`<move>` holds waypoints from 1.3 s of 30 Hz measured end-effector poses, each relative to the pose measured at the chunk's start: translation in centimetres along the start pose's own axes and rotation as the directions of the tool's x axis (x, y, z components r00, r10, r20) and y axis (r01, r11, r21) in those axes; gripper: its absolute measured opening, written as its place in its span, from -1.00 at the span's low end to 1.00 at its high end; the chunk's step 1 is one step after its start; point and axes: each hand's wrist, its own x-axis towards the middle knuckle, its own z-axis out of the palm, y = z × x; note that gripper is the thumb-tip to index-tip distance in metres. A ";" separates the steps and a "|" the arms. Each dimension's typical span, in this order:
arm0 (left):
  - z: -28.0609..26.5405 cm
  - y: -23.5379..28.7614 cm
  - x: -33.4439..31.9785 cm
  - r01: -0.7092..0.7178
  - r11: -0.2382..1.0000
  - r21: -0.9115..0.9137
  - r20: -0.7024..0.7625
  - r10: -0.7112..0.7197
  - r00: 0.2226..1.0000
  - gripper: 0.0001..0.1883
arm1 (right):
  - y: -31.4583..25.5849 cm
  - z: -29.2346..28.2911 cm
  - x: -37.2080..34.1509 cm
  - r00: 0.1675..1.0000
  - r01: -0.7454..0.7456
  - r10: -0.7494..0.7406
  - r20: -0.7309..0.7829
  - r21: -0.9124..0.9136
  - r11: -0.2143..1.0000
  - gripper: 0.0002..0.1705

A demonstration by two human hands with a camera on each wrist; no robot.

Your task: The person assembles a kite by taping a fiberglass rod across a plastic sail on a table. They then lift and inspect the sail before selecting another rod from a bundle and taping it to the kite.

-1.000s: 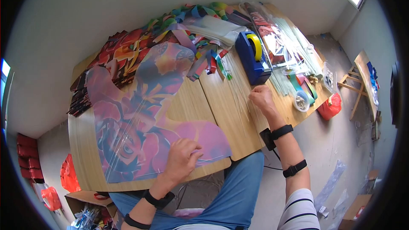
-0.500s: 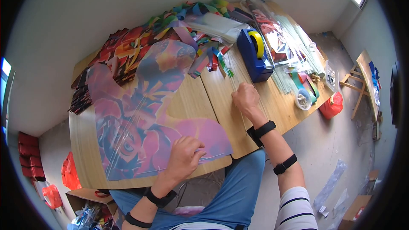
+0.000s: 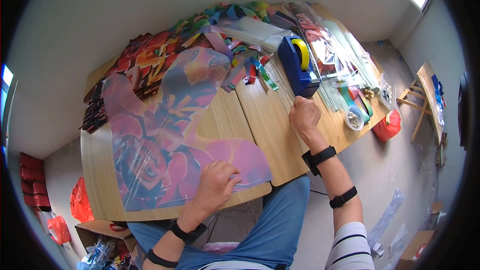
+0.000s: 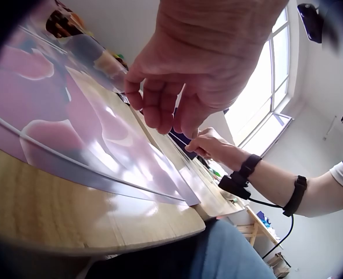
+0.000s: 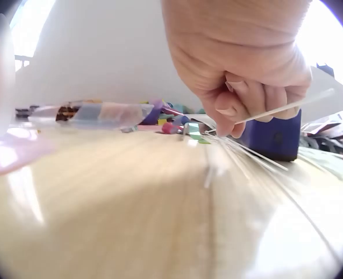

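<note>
A large translucent printed sheet (image 3: 150,145) in pink and blue lies on the wooden table, thin white rods along its front edge and across its left part. My left hand (image 3: 215,185) is over its front edge, fingers loosely bent, with nothing seen between them in the left wrist view. Just in front of the blue tape dispenser (image 3: 299,77), my right hand (image 3: 306,117) is low over the table with curled fingers. The right wrist view shows it pinching a thin white rod (image 5: 288,107), above several loose rods (image 5: 241,157) fanned on the tabletop.
Colourful ribbons (image 3: 260,72) and a stack of red printed sheets (image 3: 145,60) cover the table's back. Plastic-wrapped packs (image 3: 325,45) lie right of the dispenser. A small clear cup (image 3: 354,119) stands near the right edge, a red bag (image 3: 387,125) beyond it.
My right hand has gone left toward the sheet, then back right to the dispenser's front. The ribbon end beside the loose rods has shifted slightly. My left hand has stayed in place.
</note>
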 end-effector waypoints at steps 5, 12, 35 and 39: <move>0.3 -0.2 -0.2 0.021 0.999 -0.030 0.019 -0.020 1.000 -0.84 | -1.3 -0.8 -1.6 0.986 -0.036 -0.009 0.168 0.265 0.963 -0.85; 0.4 -0.7 -0.2 0.028 0.999 -0.023 0.023 -0.028 0.999 -0.85 | -0.8 1.5 1.8 0.991 -0.132 0.131 0.018 0.106 0.986 -0.89; -0.7 1.0 0.3 0.097 0.972 -0.212 0.016 -0.096 0.995 -0.85 | 6.2 -2.8 -1.0 0.936 -0.086 -0.064 0.346 0.401 0.912 -0.78; -0.2 2.9 1.5 0.264 0.893 -0.364 0.145 -0.226 0.963 -0.84 | 7.4 -5.9 -4.9 0.926 -0.151 -0.037 0.376 0.458 0.876 -0.80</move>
